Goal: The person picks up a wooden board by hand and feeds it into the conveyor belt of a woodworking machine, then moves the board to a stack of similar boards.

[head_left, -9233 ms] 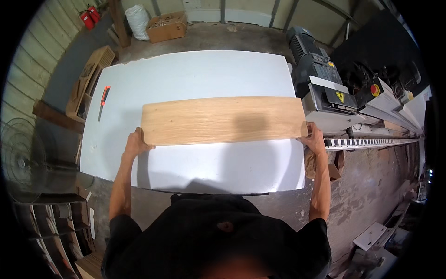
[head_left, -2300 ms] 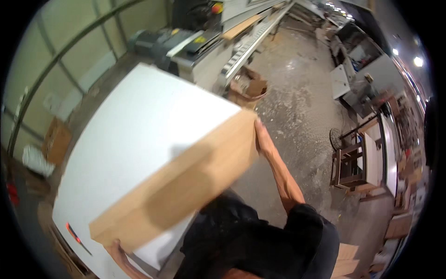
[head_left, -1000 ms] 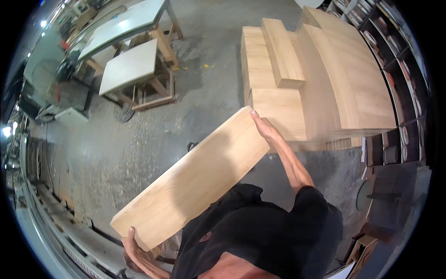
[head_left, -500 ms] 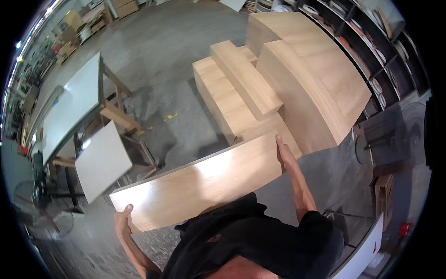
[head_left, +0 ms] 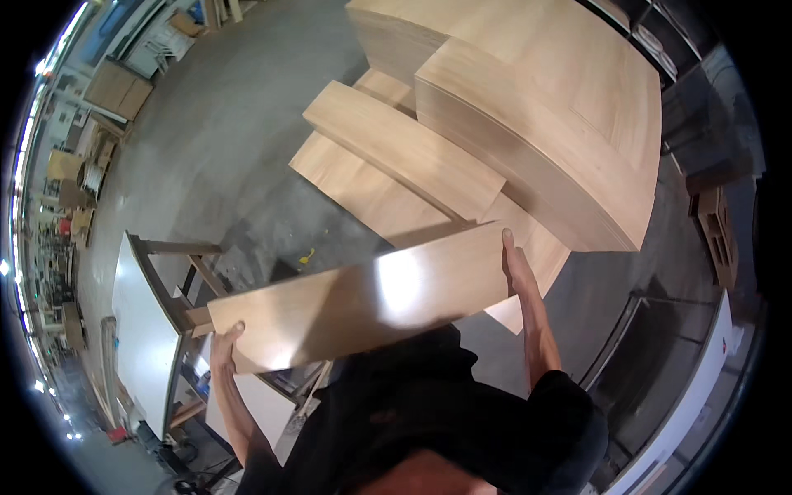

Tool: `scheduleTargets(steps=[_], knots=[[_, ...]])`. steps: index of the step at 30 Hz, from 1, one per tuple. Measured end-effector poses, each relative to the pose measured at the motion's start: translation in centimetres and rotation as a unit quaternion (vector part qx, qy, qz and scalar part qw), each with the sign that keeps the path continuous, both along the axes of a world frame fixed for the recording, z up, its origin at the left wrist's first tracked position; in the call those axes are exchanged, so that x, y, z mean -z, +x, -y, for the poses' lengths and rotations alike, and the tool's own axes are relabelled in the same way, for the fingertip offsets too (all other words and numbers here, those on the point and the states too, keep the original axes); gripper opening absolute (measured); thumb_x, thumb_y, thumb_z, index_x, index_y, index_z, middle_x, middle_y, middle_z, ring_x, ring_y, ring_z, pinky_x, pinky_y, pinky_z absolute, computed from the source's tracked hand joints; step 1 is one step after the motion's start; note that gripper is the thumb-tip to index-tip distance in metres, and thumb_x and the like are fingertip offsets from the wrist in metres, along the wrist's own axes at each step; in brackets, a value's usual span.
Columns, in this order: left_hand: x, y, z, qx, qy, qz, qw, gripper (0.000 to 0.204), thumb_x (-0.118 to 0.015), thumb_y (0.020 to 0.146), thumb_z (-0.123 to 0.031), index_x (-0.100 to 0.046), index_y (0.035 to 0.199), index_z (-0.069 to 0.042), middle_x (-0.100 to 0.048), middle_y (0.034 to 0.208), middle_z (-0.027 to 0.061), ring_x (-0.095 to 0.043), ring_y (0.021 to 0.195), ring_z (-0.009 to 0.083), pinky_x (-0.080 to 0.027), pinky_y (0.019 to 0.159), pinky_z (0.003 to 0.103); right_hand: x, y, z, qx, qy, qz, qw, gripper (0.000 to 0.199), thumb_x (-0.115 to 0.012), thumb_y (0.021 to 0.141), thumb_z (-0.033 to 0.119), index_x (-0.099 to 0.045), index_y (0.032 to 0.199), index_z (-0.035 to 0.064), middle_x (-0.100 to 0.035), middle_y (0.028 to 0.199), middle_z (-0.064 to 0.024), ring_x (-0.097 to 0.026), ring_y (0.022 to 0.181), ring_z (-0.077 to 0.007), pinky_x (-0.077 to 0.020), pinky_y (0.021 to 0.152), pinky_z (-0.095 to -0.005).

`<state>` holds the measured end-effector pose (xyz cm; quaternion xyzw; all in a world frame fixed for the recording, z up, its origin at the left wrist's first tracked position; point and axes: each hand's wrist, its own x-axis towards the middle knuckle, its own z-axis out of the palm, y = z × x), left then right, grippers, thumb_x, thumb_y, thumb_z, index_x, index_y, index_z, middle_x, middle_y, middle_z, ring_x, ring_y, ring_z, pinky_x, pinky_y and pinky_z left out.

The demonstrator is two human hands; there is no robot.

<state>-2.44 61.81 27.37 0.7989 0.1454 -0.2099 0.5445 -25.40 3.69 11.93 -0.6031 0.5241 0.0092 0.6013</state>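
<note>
- The board (head_left: 365,299) is showing wood grain and gleaming glossily.
- The stacked panels (head_left: 569,124) are showing matt, smooth wood grain.
- The shirt (head_left: 487,412) is looking like matt cloth.

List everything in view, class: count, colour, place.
Long rectangular wood-grain board: at least one, tan, between hands
Narrow wood-grain pile: one, tan, upper centre
Low wood-grain pile: one, tan, beneath that
Tall wood-grain stacks: at least two, tan, upper right
Rectangular tables: two, white-topped, lower left
Flat worktop: one, white, lower right
Slatted wooden box: one, brown, right edge
Shelf unit: one, black, upper right
Concrete floor: one, grey, centre
Distant clutter: uncountable, mixed, left edge
Shirt: one, black, bottom
Left hand: one, bare, holding board
Right hand: one, bare, holding board
</note>
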Motion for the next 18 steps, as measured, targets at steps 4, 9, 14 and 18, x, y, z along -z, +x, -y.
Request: scheduleTargets(steps=[4,9,14,18], knots=[[-0.7,10.0,4.5,0.067,0.028,-0.112,0.991,0.080,-0.085,0.064,-0.035,-0.051,0.126,0.003,-0.062,0.113,0.0147,-0.061,0.101,0.0281,-0.050,0.088,0.041,-1.8,2.4,0.0,0.055,0.067,-0.001,0.996,0.094,-0.038,0.084,0.073,-0.060,0.108,-0.0148,-0.065,0.100,-0.0193,-0.059,0.089,-0.0232,-0.0471,0.079,-0.0341],[1.3,21.4,10.7,0.176,0.039,-0.117,0.977,0.074,-0.081,0.069,-0.037,-0.051,0.124,0.004,-0.063,0.111,0.0148,-0.062,0.099,0.0262,-0.050,0.087,0.038,2.6,2.6,0.9,0.152,0.066,0.009,0.986,0.090,-0.040,0.084,0.074,-0.063,0.104,-0.0100,-0.061,0.080,-0.0112,-0.054,0.073,-0.0185,-0.0466,0.066,-0.0338],[4.5,33.0,19.7,0.243,0.045,-0.135,0.959,0.074,-0.081,0.069,-0.035,-0.051,0.123,0.005,-0.062,0.110,0.0155,-0.061,0.099,0.0272,-0.049,0.087,0.038,2.2,7.3,0.2,0.258,0.047,0.020,0.965,0.076,-0.038,0.084,0.074,-0.059,0.073,0.0017,-0.040,0.053,0.0029,-0.035,0.048,-0.0117,-0.0302,0.045,-0.0315],[8.2,42.7,27.9,0.326,0.049,-0.103,0.939,0.070,-0.079,0.071,-0.032,-0.051,0.124,0.004,-0.059,0.116,0.0168,-0.058,0.104,0.0274,-0.048,0.089,0.037,3.8,10.6,1.0,0.315,-0.024,0.010,0.949,0.076,-0.036,0.085,0.074,-0.055,0.065,0.0037,-0.034,0.049,0.0051,-0.031,0.044,-0.0107,-0.0259,0.041,-0.0301]])
